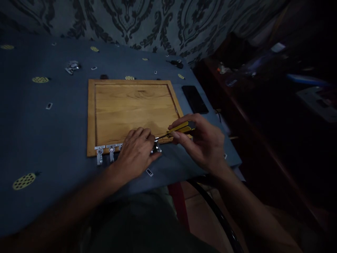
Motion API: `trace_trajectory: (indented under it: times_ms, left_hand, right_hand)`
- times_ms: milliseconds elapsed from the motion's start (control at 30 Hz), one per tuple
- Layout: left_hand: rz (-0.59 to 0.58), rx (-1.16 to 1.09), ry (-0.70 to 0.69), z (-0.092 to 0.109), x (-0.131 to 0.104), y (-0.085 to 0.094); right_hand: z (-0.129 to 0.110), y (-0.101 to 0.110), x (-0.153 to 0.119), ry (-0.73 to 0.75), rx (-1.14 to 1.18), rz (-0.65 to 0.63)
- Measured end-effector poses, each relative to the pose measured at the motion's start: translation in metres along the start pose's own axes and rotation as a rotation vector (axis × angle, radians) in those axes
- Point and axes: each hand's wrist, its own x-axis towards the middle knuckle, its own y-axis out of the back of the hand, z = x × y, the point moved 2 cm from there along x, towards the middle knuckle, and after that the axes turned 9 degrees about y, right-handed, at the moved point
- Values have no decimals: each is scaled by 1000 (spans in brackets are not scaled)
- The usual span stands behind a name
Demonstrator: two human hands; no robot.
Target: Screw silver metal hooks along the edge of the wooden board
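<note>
A framed wooden panel (134,105) lies flat on the table, with several metal hinges (111,149) along its near edge. My left hand (137,151) is closed over that edge, its fingers and thumb around a metal hinge (157,146) that is partly hidden. In my right hand (204,140) is a yellow and black screwdriver (181,128), gripped between thumb and fingers. Its shaft points left, and the tip meets the hinge beside my left fingers. Whether a screw sits under the tip cannot be made out.
A black phone (195,99) lies right of the panel. Loose metal hinges (72,66) rest at the back left, and a small dark object (176,63) at the back right. Patterned wall covering (126,21) rises behind the blue tablecloth (65,123). Dark shelving with clutter stands at right.
</note>
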Motion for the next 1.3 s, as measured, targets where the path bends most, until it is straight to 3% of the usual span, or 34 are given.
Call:
trace_trajectory:
  times_ms: [367,767,1000,1300]
  left_hand:
    - [0,-15,18,0,1,-1]
    - [-24,-7,29,1,1,1]
    - [-71,-18,27,2,0,4]
    - [-13,-20,2,1,-1,1]
  right_hand:
    - [0,-7,3,74,-48,47]
    - [2,-11,-2,1,43,86]
    - [-6,-1,-12,104,2,328]
    - [6,-2,-24,25,-6,299]
